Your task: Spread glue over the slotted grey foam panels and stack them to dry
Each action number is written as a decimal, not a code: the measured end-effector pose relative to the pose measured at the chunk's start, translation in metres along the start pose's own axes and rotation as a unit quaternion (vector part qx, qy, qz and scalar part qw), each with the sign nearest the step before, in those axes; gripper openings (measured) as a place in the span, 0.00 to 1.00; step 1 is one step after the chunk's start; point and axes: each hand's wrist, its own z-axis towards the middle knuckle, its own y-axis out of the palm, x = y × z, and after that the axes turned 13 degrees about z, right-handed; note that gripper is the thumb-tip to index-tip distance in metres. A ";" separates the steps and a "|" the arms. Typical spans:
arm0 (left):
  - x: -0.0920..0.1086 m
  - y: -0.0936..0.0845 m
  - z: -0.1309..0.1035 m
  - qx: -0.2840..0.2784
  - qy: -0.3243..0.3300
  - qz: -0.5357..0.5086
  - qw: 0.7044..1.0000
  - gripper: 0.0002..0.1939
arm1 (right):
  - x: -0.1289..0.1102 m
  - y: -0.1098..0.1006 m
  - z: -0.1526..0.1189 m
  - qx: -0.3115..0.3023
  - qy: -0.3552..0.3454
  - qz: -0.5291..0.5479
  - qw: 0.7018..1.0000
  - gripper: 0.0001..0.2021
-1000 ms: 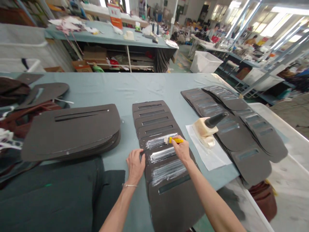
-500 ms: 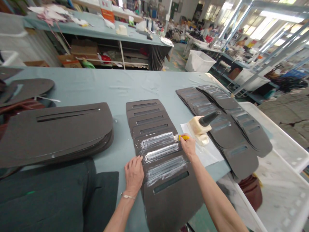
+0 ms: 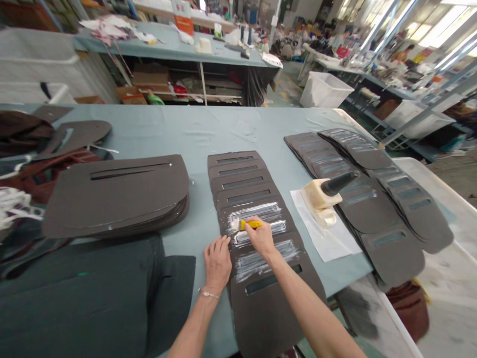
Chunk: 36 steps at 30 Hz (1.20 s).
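In my right hand is a small yellow-handled brush, its whitish bristles against the left end of a white-smeared slot. Beneath it, dark brown slotted panels lie overlapped in a row down the table. White wet streaks surround several of the middle slots; those farther away look dry. My left hand rests flat at the left edge of the row, fingers stretched out and touching the panels. To the right, a cream-coloured container with a black conical piece stands on a white sheet.
A stack of brown panels lies on the left, with dark green sheets nearer me. More streaked panels overlap at the right table edge, beside white bins. Another cluttered table stands behind the blue-green table.
My right hand has carried the brush leftward along the panels, from the right end of the slots to the left end. My left hand stays on the panel edge. The view has shifted slightly.
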 end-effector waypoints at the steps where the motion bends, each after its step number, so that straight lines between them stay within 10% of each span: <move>1: 0.000 0.000 0.000 0.000 -0.001 -0.001 1.000 0.18 | -0.001 0.000 0.000 0.030 0.014 -0.021 0.999 0.09; 6: 0.000 0.000 -0.001 0.005 -0.003 -0.010 1.000 0.18 | 0.007 -0.024 0.001 0.013 0.021 -0.009 1.000 0.09; 14: -0.001 0.000 0.000 0.010 -0.022 -0.059 0.998 0.17 | 0.059 -0.129 0.012 0.144 0.133 0.012 0.981 0.15; 24: 0.012 -0.018 -0.031 -0.006 -0.014 -0.079 0.997 0.14 | -0.007 -0.029 -0.039 -0.054 0.034 0.160 0.985 0.09; 32: 0.019 -0.019 -0.036 -0.015 -0.022 -0.032 0.999 0.16 | 0.014 -0.071 -0.032 0.129 0.050 0.015 0.990 0.07; 36: 0.020 -0.017 -0.037 -0.004 -0.016 -0.029 0.999 0.17 | -0.004 -0.044 -0.048 -0.040 -0.019 0.076 0.996 0.08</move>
